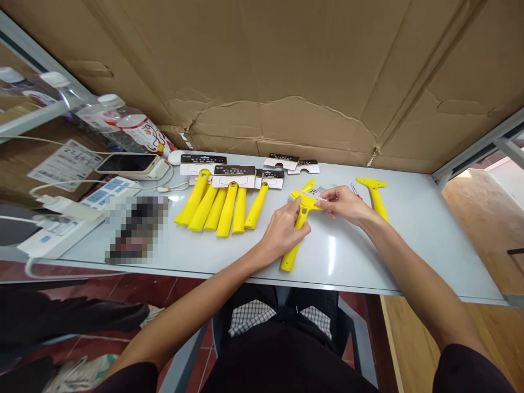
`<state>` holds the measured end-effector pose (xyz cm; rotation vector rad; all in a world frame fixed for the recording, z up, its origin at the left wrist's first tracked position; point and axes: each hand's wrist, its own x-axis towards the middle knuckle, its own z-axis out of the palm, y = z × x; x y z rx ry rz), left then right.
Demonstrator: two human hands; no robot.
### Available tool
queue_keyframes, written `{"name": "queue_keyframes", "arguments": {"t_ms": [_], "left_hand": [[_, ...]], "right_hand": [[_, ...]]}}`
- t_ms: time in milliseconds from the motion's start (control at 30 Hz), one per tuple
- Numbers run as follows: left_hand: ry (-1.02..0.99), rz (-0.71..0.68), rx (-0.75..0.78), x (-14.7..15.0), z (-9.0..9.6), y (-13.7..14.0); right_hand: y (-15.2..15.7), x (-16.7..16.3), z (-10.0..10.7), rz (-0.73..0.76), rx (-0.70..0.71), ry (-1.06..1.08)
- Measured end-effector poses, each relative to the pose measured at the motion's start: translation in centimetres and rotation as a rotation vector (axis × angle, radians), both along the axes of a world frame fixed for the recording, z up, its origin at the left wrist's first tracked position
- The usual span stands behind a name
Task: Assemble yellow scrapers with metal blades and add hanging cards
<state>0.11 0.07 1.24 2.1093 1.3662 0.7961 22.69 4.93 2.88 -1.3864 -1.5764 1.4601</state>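
My left hand (283,232) grips the handle of a yellow plastic scraper (298,229) that rests on the grey table (409,240). My right hand (343,203) pinches a thin blade or strip at the scraper's wide head. A second bare yellow scraper (374,195) lies just right of my right hand. Several yellow scrapers with black-and-white cards on their heads (223,202) lie in a row to the left.
Loose label cards (291,162) lie at the back of the table. A phone (130,164), a power strip (61,224), cables and a water bottle (131,126) crowd the left end. A cardboard wall (286,71) stands behind.
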Motion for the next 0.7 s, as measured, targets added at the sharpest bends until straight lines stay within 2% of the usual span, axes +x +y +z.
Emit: {"name": "queue_keyframes", "arguments": {"t_ms": [233,433,700], "left_hand": [[-0.044,0.036,-0.035,-0.2,0.1,0.1],[-0.037,0.044,-0.020,-0.2,0.1,-0.1],[-0.039,0.041,0.013,-0.1,-0.1,-0.1]], "right_hand": [[-0.3,-0.4,0.7,0.025,0.033,-0.030],[-0.8,-1.0,1.3,-0.080,0.057,-0.067],[-1.1,-0.6,1.5,-0.034,0.130,-0.121]]}}
